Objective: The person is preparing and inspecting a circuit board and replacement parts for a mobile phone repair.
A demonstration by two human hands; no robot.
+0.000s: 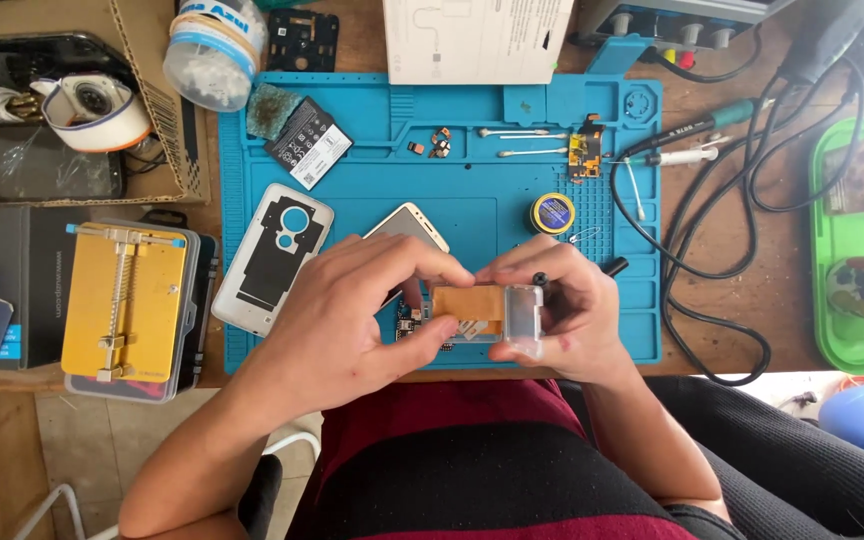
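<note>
My left hand (357, 310) and my right hand (577, 310) meet over the front edge of a blue work mat (452, 215). Together they hold a small clear plastic box (517, 320) with an orange-brown strip of tape (467, 303) on it. The left fingers pinch the tape end, the right fingers grip the clear end. Under the hands lie a phone (407, 225) with a gold rim and a small circuit board (410, 328), both partly hidden.
A white phone back cover (272, 255), a black battery (309, 142), cotton swabs (527, 152) and a round tin (553, 213) lie on the mat. A yellow clamp jig (124, 300) sits left. Cables (722, 230) and a green tray (857, 240) are right.
</note>
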